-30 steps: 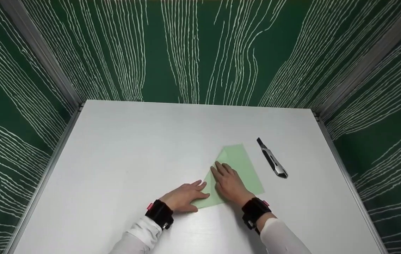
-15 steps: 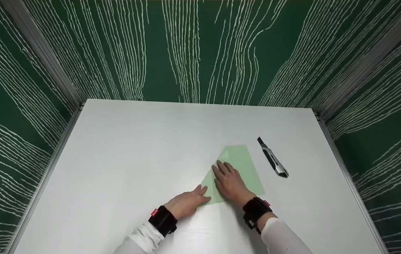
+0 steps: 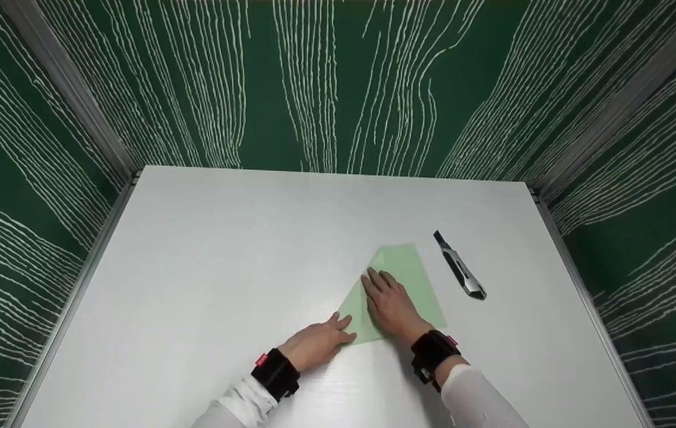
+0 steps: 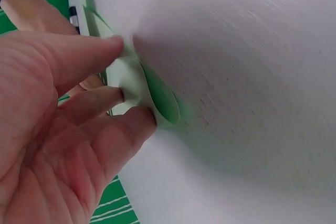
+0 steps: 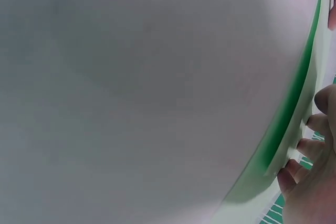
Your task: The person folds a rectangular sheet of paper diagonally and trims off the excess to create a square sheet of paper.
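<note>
A light green sheet of paper (image 3: 412, 279) lies on the white table, its left side folded over along a slanted edge. My left hand (image 3: 317, 343) touches the lower left corner with spread fingers. In the left wrist view, the thumb and fingertips (image 4: 140, 119) rest on the upper layer, and the fold (image 4: 163, 98) bulges into an open loop. My right hand (image 3: 391, 304) lies on the folded part, fingers extended towards the slanted edge. From the right wrist view, its fingertips touch the paper (image 5: 252, 182), and a gap shows between the layers.
A silver and black utility knife (image 3: 461, 267) lies right of the paper, its tip pointing away. The white table (image 3: 225, 238) is bordered by metal rails and green walls (image 3: 284, 89) with wavy white lines.
My left hand has shifted right, and the paper's lower left corner has moved right with it. My right hand has slid slightly right and away along the fold. The knife stays put.
</note>
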Demonstrator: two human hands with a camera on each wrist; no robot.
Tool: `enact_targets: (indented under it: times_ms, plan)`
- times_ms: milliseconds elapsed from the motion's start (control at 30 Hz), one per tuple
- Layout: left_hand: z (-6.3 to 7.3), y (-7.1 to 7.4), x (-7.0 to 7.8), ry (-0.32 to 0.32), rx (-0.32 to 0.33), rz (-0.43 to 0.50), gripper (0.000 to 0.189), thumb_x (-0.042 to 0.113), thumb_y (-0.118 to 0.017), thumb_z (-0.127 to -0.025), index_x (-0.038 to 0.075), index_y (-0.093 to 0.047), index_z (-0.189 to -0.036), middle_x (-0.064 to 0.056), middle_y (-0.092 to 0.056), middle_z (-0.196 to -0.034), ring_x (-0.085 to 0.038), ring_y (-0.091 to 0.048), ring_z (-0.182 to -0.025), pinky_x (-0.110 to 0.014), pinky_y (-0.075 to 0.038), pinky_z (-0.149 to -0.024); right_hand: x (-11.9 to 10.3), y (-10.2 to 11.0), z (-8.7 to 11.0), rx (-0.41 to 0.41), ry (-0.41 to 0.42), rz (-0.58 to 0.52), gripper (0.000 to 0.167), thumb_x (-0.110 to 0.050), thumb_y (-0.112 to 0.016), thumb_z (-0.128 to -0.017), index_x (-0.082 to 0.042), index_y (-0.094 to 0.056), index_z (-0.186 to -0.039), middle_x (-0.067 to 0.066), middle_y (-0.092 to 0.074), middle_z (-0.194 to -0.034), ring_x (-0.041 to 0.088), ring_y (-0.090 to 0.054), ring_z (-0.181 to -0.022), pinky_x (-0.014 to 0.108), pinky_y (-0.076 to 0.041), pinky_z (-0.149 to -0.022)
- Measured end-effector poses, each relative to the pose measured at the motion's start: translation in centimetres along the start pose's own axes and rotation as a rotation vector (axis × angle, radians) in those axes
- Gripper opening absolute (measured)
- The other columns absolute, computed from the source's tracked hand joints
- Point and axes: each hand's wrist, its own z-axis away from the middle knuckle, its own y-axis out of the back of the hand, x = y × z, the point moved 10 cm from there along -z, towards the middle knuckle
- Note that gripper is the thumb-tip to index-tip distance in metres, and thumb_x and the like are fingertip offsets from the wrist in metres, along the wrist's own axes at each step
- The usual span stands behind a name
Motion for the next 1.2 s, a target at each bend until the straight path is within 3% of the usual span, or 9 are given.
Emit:
enact_targets:
  times_ms: [200, 500, 933, 1200]
  plan:
    - [-0.2, 0.2, -0.1, -0.006, -0.004, 0.009, 0.036, 0.014, -0.057, -0.100, 0.024, -0.066, -0.133, -0.009, -0.052, -0.151, -0.029, -0.051, -0.139, -0.035, -0.055, -0.100, 0.5, -0.1, -0.5, 0.002, -0.013, 0.001, 0.044, -0.015, -0.058, -0.099, 0.000, -0.054, -0.141, 0.021, -0.050, -0.149, 0.040, -0.051, -0.129, 0.055, -0.051, -0.095]
    - [0.0, 0.4, -0.8, 0.043, -0.003, 0.119, 0.036, 0.014, -0.057, -0.100, 0.025, -0.066, -0.133, -0.014, -0.044, -0.156, -0.027, -0.054, -0.136, -0.033, -0.052, -0.104, 1.8, 0.1, -1.6, 0.008, -0.058, -0.011, 0.044, -0.013, -0.057, -0.099, 0.004, -0.054, -0.139, 0.023, -0.052, -0.147, 0.043, -0.052, -0.123, 0.057, -0.050, -0.094]
    - [0.0, 0.5, -1.0, 0.053, -0.003, 0.111, 0.037, 0.012, -0.061, -0.097, 0.027, -0.068, -0.130, -0.015, -0.047, -0.154, -0.025, -0.059, -0.131, -0.033, -0.054, -0.101, 3.0, 0.7, -3.0, 0.030, -0.088, 0.003, 0.042, -0.011, -0.057, -0.098, 0.007, -0.056, -0.136, 0.022, -0.055, -0.144, 0.044, -0.053, -0.117, 0.059, -0.050, -0.088]
    - [-0.1, 0.5, -1.0, 0.059, -0.002, 0.100, 0.040, 0.008, -0.062, -0.095, 0.028, -0.069, -0.129, -0.013, -0.048, -0.154, -0.021, -0.058, -0.132, -0.031, -0.054, -0.099, 4.0, 0.1, -3.5, -0.022, -0.140, -0.019, 0.043, -0.012, -0.052, -0.101, 0.008, -0.052, -0.139, 0.023, -0.051, -0.148, 0.044, -0.050, -0.123, 0.061, -0.048, -0.093]
